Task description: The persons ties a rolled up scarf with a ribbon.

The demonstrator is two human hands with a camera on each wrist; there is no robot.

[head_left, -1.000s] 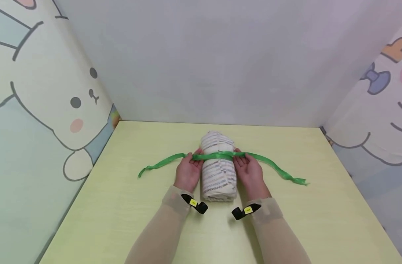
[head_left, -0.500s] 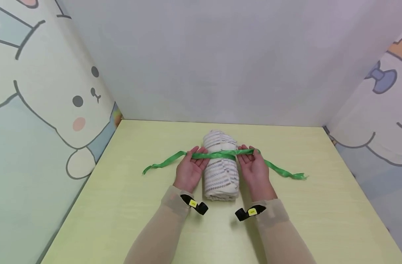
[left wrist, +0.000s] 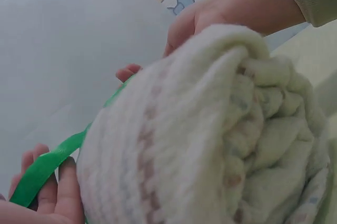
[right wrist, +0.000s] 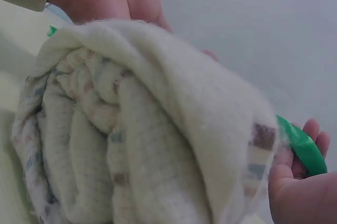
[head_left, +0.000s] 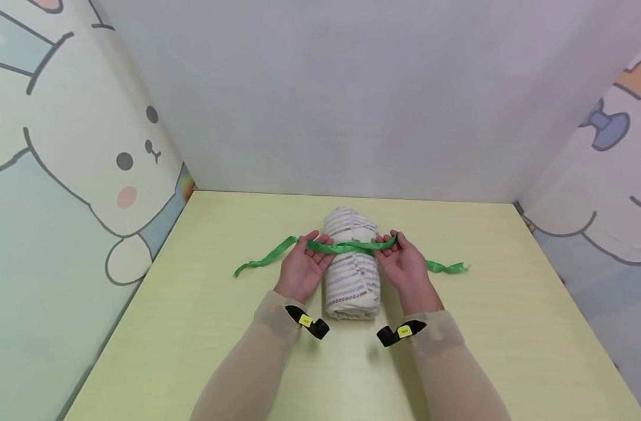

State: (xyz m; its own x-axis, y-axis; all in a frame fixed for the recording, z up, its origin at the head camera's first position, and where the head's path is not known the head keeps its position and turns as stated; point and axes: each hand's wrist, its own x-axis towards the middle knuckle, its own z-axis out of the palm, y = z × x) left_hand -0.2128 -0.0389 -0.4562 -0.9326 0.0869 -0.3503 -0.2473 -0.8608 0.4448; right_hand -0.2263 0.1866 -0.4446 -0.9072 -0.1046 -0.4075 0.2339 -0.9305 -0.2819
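A rolled cream towel (head_left: 351, 286) with striped bands lies lengthwise on the table, its coiled end large in both wrist views. Round its middle runs a green ribbon (head_left: 347, 248), crossed on top. On the towel's left side my left hand (head_left: 302, 270) pinches one length of ribbon between thumb and fingers, palm up. My right hand (head_left: 406, 266) pinches the other length on the right side, fingertips close to the towel. Beyond each hand a loose ribbon tail hangs to the table. The ribbon's underside is hidden beneath the roll.
The pale yellow table (head_left: 194, 351) stretches out on all sides of the towel. A plain grey-white wall (head_left: 320, 105) stands behind it, and cartoon-printed panels (head_left: 78, 140) flank the left and right. A small camera (head_left: 315, 327) is strapped to each wrist.
The right hand first shifts outward along the ribbon, then comes back inward with its wrist turned. Its loose tail now reaches less far right. The left hand stays nearly in place.
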